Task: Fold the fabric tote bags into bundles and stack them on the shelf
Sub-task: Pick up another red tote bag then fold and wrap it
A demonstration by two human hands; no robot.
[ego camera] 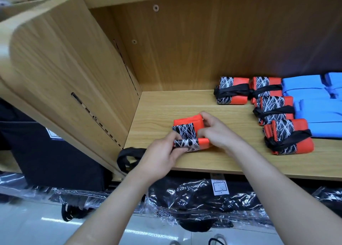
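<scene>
Head view: at the centre of the frame an orange tote bag [185, 131] with a black-and-white scribble band lay partly folded on the wooden shelf [157, 115]. Both hands were clamped on it, close together — the left hand [162, 152] pinched the rolled near edge, the right hand [216, 132] gripped the orange side. Its black strap [127, 155] trailed off the shelf edge at lower left. At the right sat four tied orange bundles [275, 106], just beside blue bundles [314, 113]. Plastic-wrapped packs [203, 200] lay along the bottom.
</scene>
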